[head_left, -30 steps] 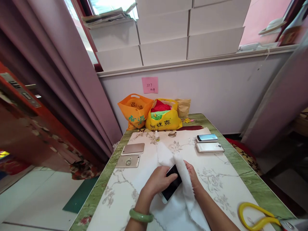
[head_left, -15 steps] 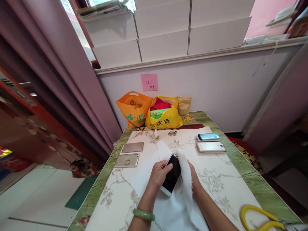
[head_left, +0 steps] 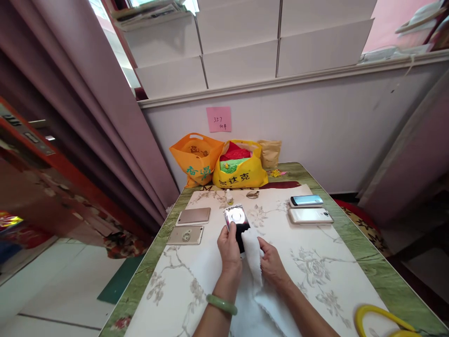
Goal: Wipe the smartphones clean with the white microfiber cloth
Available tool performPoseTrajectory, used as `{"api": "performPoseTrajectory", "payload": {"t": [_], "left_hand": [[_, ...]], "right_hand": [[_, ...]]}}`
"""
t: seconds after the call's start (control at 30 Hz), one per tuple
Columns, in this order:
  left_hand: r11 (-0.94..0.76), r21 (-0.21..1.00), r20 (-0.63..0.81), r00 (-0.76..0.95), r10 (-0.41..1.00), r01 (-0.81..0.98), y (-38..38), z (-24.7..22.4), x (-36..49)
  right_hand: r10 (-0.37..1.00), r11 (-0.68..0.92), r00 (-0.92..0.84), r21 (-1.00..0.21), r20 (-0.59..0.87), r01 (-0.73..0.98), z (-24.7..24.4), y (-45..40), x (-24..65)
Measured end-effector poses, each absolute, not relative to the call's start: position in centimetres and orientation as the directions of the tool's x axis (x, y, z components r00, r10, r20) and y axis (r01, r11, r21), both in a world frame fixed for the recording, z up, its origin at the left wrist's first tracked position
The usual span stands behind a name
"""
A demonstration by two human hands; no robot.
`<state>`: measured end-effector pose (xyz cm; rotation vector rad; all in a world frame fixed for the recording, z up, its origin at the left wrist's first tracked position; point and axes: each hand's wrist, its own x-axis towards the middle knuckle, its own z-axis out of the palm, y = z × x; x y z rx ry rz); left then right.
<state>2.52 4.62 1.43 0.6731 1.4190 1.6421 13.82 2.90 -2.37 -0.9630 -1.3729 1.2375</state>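
My left hand (head_left: 229, 248) is closed round a phone (head_left: 240, 229), with the thumb on its dark screen, where a bright round reflection shows near the top. My right hand (head_left: 273, 264) grips a white cloth (head_left: 251, 243) whose folded edge lies against the phone's lower right side. The rest of the cloth hangs down between my forearms onto the table. A green bangle circles my left wrist.
Two phones (head_left: 185, 235) lie at the left, two more (head_left: 310, 216) at the right. A small bottle (head_left: 229, 197), glasses (head_left: 252, 194), an orange bag (head_left: 196, 161) and a yellow bag (head_left: 242, 178) stand or lie farther back. Yellow-handled scissors (head_left: 361, 318) lie front right.
The phone has moved up and left and turned, and its screen now catches light. My right hand has shifted left and up, with its fingers now visible around the cloth.
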Motion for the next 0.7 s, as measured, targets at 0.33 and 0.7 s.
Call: {"api": "performPoseTrajectory", "payload": {"t": [0.33,0.7], "left_hand": [[-0.014,0.988,0.031,-0.11,0.993,0.152,2.1,2.4,1.8],[0.286,0.955,-0.282,0.062,0.957,-0.072,-0.3,0.0,1.6]], "right_hand": [[0.992,-0.096,-0.114,-0.898,-0.052,-0.429,-3.0,3.1,13.7],[0.971,-0.081,0.113,-0.74,-0.209,-0.668,-2.9,3.9,14.3]]}}
